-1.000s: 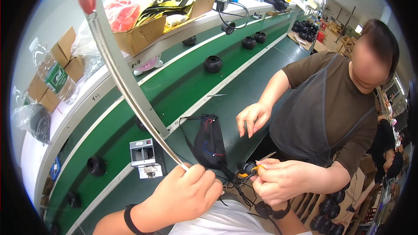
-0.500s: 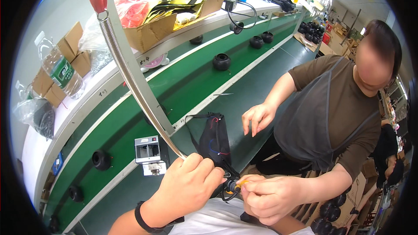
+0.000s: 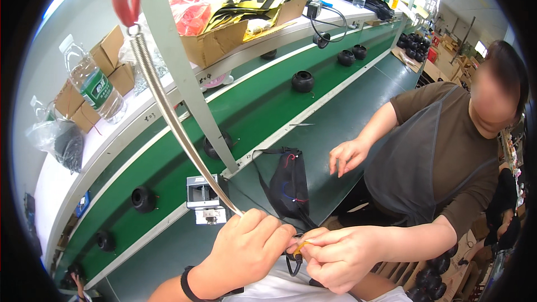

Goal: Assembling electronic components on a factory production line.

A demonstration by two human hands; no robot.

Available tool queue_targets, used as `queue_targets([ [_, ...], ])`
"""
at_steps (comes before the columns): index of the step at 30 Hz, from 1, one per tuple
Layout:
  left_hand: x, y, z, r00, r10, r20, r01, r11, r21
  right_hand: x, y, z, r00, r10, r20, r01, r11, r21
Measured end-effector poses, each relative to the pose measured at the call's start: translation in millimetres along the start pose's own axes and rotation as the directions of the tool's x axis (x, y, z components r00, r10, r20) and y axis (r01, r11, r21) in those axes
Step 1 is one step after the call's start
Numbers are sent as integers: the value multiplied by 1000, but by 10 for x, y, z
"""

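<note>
My left hand point(image 3: 246, 249), wearing a black wristband, is closed beside the lower end of a long metal spring point(image 3: 165, 98). The spring hangs from a red strap; what the fist grips is hidden. At its fingertips are a looped black cable point(image 3: 293, 268) and a small yellow piece point(image 3: 300, 248). A co-worker's hand point(image 3: 344, 257) pinches that yellow piece, almost touching my fingers. Of my right arm only the forearm point(image 3: 369, 287) shows, beneath the co-worker's hand; its fingers are hidden. The co-worker's other hand point(image 3: 349, 157) hovers, fingers loosely curled, beyond a black bag point(image 3: 288, 184).
A green conveyor belt point(image 3: 254, 111) carries several black round housings point(image 3: 302, 81). A small grey metal device point(image 3: 206, 198) stands left of the bag. A pale post point(image 3: 190, 78) rises beside the belt. The white shelf point(image 3: 120, 128) holds water bottles point(image 3: 92, 81) and cartons point(image 3: 215, 42).
The view has shifted, so the surroundings sit farther right and lower. My left hand and the co-worker's hand stay close together; the dark round end between them is now mostly hidden.
</note>
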State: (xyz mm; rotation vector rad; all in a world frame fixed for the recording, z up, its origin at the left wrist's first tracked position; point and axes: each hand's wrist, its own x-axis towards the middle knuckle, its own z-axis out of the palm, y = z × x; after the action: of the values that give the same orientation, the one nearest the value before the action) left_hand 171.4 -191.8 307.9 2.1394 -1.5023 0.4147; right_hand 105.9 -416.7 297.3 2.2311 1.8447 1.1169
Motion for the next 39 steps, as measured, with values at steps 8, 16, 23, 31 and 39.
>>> queue_targets([
  [8,-36,72,-29,1000,13,24,-15,998,64,308,-780,432,-34,987,155,-633,-142,761],
  [16,-92,80,-83,1000,21,23,-23,995,94,218,-712,472,154,987,34,-642,74,763],
  [23,-100,106,-179,989,99,107,-125,951,281,287,-730,406,122,991,52,-716,52,696],
  [31,-153,95,-125,972,178,154,-220,920,323,264,-783,363,102,989,108,-730,1,683],
  [39,-146,97,-106,944,318,92,-331,923,197,178,-793,249,201,969,146,-655,22,755],
])
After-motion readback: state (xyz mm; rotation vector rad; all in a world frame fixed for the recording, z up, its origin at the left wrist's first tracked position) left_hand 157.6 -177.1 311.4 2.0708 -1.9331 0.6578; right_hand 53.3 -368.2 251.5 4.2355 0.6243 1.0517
